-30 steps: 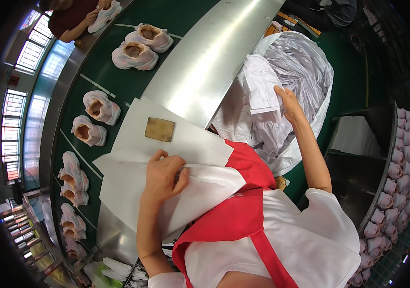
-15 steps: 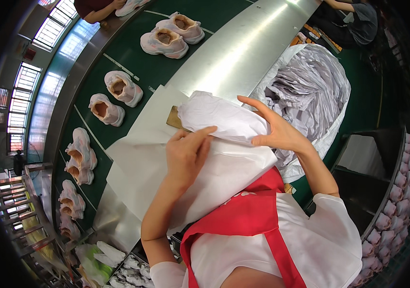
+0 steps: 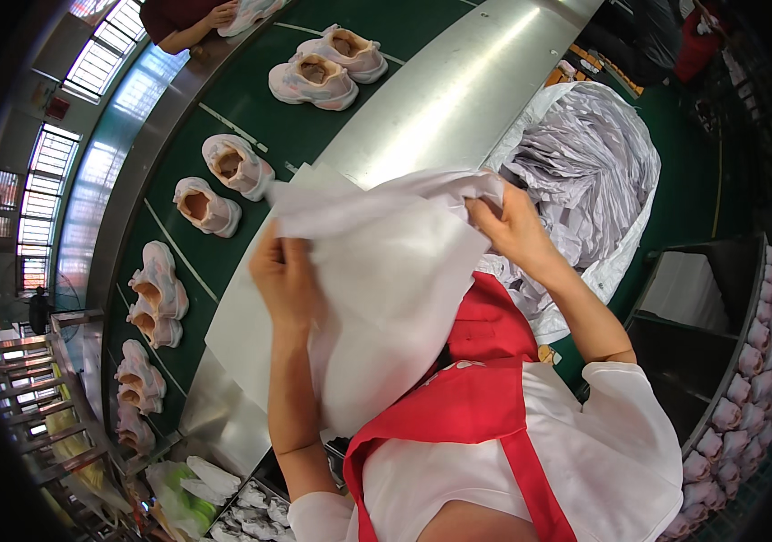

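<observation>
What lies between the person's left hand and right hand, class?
White paper, partly blurred, spans the stretch from the left hand to the right hand, which grips its edge; the head view shows this.

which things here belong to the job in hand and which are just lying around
Seems part of the job:
white paper sheet, held in the left hand and right hand
white sheets beneath it
crumpled paper in the white sack, probably

Seems just nearby:
sneaker pairs on the green conveyor
shoes stacked at far right
plastic bag, lower left
</observation>
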Demonstrator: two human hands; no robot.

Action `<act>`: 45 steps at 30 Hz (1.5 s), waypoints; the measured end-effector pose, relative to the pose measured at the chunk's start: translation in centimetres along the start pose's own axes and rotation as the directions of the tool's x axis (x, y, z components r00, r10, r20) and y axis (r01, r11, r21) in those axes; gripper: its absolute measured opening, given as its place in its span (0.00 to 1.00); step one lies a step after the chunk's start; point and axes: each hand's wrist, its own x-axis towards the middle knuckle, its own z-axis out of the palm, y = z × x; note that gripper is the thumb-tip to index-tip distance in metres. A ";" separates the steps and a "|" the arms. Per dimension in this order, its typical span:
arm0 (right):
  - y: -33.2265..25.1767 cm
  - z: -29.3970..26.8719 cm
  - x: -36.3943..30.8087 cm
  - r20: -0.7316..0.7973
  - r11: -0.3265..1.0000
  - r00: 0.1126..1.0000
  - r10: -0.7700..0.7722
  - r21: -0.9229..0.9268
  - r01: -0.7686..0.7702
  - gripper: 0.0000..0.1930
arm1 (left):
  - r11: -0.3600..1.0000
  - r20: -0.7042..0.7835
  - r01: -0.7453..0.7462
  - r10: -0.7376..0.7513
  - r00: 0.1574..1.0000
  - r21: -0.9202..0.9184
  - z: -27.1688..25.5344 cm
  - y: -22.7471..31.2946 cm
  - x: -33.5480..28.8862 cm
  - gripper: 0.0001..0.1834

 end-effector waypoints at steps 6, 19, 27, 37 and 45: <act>-1.3 -1.1 2.1 0.028 0.995 0.999 -0.024 -0.101 0.026 0.14 | 0.903 0.187 -0.194 0.130 0.974 0.383 -5.8 2.2 0.6 0.15; -3.7 7.2 -0.6 0.324 0.926 0.869 -0.373 0.075 0.369 0.15 | 0.743 0.593 -0.634 0.417 0.688 0.213 -1.6 5.0 -0.7 0.15; 0.0 4.0 -5.3 0.454 0.960 0.888 0.066 -0.271 0.067 0.15 | 0.778 0.313 -0.449 0.336 0.888 0.440 -3.4 4.8 -1.2 0.04; 26.9 -3.3 -12.9 -0.587 0.535 0.797 0.143 -0.631 -0.561 0.14 | 0.801 0.349 -0.346 0.184 0.919 0.488 -5.6 4.2 -1.2 0.14; 25.1 -8.2 -10.0 -0.434 0.920 0.861 0.265 -0.153 -0.361 0.16 | 0.840 0.379 -0.301 0.125 0.917 0.451 -6.4 4.2 -2.0 0.13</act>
